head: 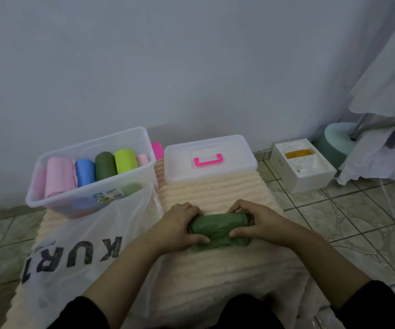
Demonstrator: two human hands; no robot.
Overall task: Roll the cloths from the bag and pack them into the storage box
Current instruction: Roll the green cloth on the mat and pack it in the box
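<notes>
A dark green cloth (218, 227) lies rolled into a short bundle on the cream ribbed mat (215, 193). My left hand (180, 224) grips its left end, fingers curled over the top and thumb at the near side. At the roll's right end my right hand (259, 222) holds it the same way. The clear storage box (56, 205) stands at the back left and holds several rolled cloths: pink, blue, dark green, lime and pale pink. A white plastic bag (85, 245) with dark lettering lies flat to the left of my hands.
The box's clear lid with a pink handle (209, 160) lies behind the mat by the wall. A white cardboard box (302, 166) sits on the tiled floor at right, beside a teal stand base (336, 141) and hanging grey fabric.
</notes>
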